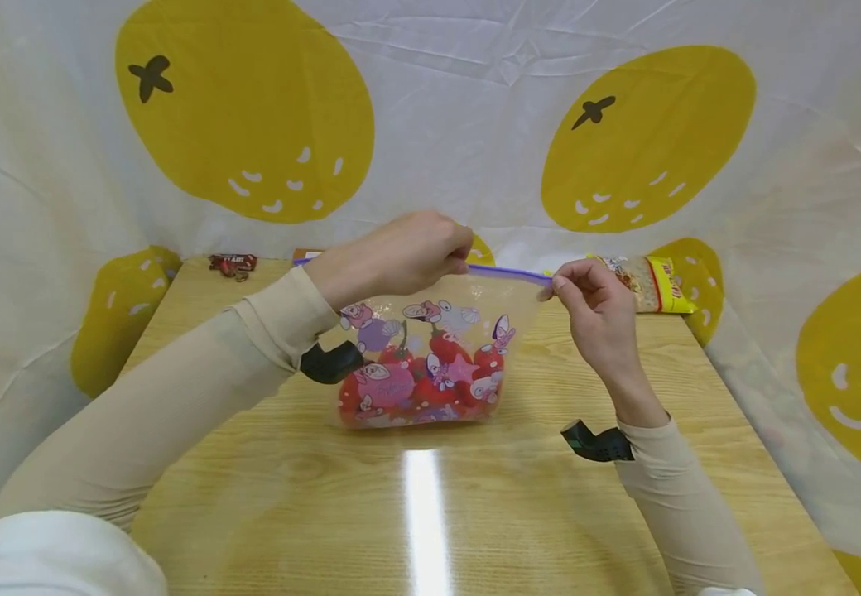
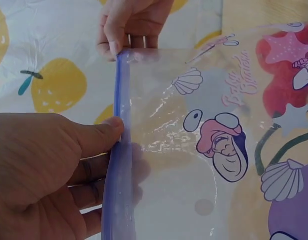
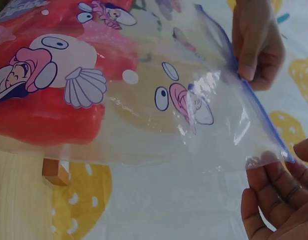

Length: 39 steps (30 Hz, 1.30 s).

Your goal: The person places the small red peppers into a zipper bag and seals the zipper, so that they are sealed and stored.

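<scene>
A clear zip bag (image 1: 430,364) with printed shells and cartoon figures stands upright over the table. Red shapes fill its lower part; whether they are print or contents I cannot tell. Along its top runs a purple zip strip (image 1: 508,273). My left hand (image 1: 411,248) pinches that strip partway along, its thumb (image 2: 101,135) lying on the near side in the left wrist view. At the strip's right end, my right hand (image 1: 598,310) pinches the bag's corner. In the right wrist view the remaining fingers (image 3: 273,192) of this hand are loosely bent below the corner.
Small dark-red packets (image 1: 233,264) lie at the table's far left. A yellow-ended clear packet (image 1: 665,284) rests at the far right. Behind the bag, a brown box (image 1: 307,253) partly shows. Fruit-printed cloth (image 1: 460,124) hangs around the wooden table (image 1: 289,513).
</scene>
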Available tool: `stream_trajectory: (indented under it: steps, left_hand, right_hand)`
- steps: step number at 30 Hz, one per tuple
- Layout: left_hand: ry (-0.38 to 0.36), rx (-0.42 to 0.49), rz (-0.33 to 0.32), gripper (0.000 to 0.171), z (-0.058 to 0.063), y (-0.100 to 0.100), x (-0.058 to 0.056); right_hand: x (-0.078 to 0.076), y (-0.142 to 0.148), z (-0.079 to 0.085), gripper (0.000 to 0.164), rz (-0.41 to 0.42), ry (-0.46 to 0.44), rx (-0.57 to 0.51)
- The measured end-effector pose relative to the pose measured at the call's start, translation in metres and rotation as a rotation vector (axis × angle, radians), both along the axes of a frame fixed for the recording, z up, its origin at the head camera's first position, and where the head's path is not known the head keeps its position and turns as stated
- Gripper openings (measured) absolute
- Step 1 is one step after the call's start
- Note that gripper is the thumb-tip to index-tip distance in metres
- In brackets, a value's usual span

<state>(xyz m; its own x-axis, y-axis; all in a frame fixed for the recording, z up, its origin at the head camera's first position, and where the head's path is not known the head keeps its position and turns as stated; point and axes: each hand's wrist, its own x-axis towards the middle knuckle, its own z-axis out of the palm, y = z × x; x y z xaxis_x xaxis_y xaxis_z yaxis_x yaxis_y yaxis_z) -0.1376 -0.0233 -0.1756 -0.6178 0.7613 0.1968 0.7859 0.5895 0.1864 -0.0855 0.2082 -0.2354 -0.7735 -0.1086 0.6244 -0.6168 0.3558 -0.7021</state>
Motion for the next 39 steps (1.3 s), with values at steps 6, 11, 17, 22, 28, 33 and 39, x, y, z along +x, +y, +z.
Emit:
stream_trajectory:
  steps: [6,11,17,22,28,33,39]
  left_hand:
    - [0.003,0.005,-0.061,0.016,-0.002,0.005,-0.001]
    - [0.051,0.009,-0.115,0.020,-0.002,0.004,0.001]
    - [0.066,0.027,-0.160,0.020,-0.001,-0.004,0.003]
    - [0.024,0.019,-0.151,0.020,0.000,-0.023,0.002]
    - [0.065,0.060,-0.169,0.015,-0.002,-0.053,0.000]
    - [0.084,0.117,-0.186,0.012,-0.007,-0.081,-0.002]
    - [0.091,0.121,-0.152,0.009,-0.009,-0.113,0.000]
  right_hand:
    - [0.001,-0.009,0.003,0.013,-0.006,0.046,0.109]
    - [0.000,-0.009,0.001,0.006,-0.031,0.113,0.151]
    - [-0.013,0.004,-0.010,0.006,-0.034,0.161,0.174]
    - [-0.018,0.011,-0.013,0.006,-0.047,0.165,0.164]
    - [-0.010,0.009,-0.001,0.005,-0.085,0.135,0.173]
    - [-0.004,0.006,0.007,0.007,-0.106,0.114,0.208]
    - [-0.009,0.010,0.007,0.006,-0.123,0.118,0.234]
